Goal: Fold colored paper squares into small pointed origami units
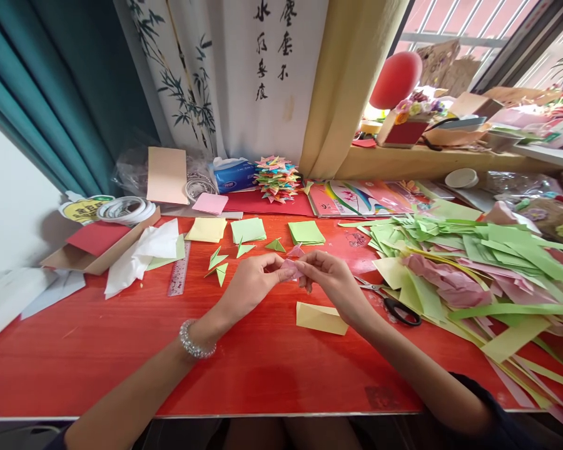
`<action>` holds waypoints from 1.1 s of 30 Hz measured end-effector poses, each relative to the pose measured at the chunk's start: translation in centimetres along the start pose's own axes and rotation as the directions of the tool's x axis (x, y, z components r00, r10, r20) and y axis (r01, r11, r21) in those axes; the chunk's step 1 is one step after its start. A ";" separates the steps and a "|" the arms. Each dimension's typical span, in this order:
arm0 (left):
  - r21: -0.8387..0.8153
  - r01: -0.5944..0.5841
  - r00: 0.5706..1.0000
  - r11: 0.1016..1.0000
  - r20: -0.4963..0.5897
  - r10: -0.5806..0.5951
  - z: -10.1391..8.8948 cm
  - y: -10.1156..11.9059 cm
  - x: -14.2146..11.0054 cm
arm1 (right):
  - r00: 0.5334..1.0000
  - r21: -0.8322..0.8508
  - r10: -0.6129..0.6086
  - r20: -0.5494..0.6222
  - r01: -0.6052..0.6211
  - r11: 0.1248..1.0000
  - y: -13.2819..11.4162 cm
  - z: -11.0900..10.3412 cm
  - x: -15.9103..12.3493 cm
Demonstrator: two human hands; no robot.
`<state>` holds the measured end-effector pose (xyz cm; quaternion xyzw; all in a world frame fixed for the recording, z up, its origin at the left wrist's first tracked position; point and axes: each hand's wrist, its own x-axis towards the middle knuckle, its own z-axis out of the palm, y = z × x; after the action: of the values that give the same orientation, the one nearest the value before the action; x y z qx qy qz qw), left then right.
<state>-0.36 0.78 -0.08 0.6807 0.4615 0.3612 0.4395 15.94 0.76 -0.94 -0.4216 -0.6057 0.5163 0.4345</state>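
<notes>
Between my two hands is a small piece of folded pink paper [289,265], held just above the red table. My left hand [258,275] pinches its left side with thumb and forefinger. On its right side, the fingers of my right hand [326,270] are closed on it too. Just beyond stands another small pink folded piece [295,250]. Several small green folded pieces [221,274] lie left of my hands. A creased yellow paper [321,318] rests under my right wrist. Black-handled scissors [401,310] lie to the right, blades toward my right hand.
Square paper stacks in yellow [206,229], mint [248,230] and green [306,232] sit behind my hands. A ruler [179,270] and cardboard tray [101,250] are at left. Paper strips [488,250] heap up at right. A multicoloured folded-paper ball [276,179] stands at the back.
</notes>
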 end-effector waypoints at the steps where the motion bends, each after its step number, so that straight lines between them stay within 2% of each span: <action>1: 0.010 0.008 1.000 1.000 0.012 -0.008 0.0 -0.1 0.0 | 1.000 -0.047 -0.005 -0.009 0.005 0.999 0.0 0.0 0.0; 5: 0.039 0.020 0.998 0.999 0.056 -0.022 0.2 -0.3 0.1 | 0.999 -0.198 -0.037 -0.021 0.032 0.980 0.2 0.1 -0.1; 10: -0.152 0.035 0.999 0.988 0.032 -0.030 0.1 -0.1 0.0 | 0.999 -0.157 -0.001 0.033 0.006 0.988 0.1 -0.1 0.0; 12: -0.228 0.073 0.995 0.971 0.085 -0.055 0.0 0.0 0.0 | 0.998 -0.149 -0.002 0.063 0.011 0.989 0.1 -0.2 0.1; 14: -0.237 0.118 0.986 0.964 0.140 -0.086 -0.1 0.1 0.1 | 0.999 -0.148 -0.015 0.043 0.021 0.989 0.0 -0.4 0.1; 16: -0.192 0.122 0.987 0.974 0.127 -0.099 -0.2 0.2 0.1 | 0.999 -0.182 -0.030 0.014 0.032 0.983 0.0 -0.5 0.1; 18: -0.154 0.081 0.995 0.985 0.061 -0.073 -0.1 0.3 0.1 | 0.999 -0.212 -0.029 0.017 0.032 0.977 0.0 -0.6 0.2; 22: -0.168 0.011 0.999 0.986 -0.046 -0.019 0.1 0.1 -0.1 | 0.991 -0.103 0.067 0.116 -0.055 0.993 -0.3 -0.4 0.1; 25: -0.243 0.034 0.996 0.969 -0.069 -0.052 0.3 -0.1 -0.2 | 0.972 0.004 0.130 0.196 -0.134 0.991 -0.6 0.0 -0.2; 30: -0.423 0.133 0.989 0.896 0.005 -0.145 0.3 0.0 -0.4 | 0.970 0.096 0.161 0.181 -0.181 0.979 -1.1 0.3 -0.8; 33: -0.479 0.218 0.976 0.851 0.117 -0.184 0.2 0.2 -0.4 | 0.974 0.111 0.121 0.193 -0.144 0.983 -1.4 0.4 -0.9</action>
<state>-0.21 0.33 -0.02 0.5071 0.4091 0.3953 0.6475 15.71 -0.34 0.32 -0.3831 -0.5808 0.6180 0.3661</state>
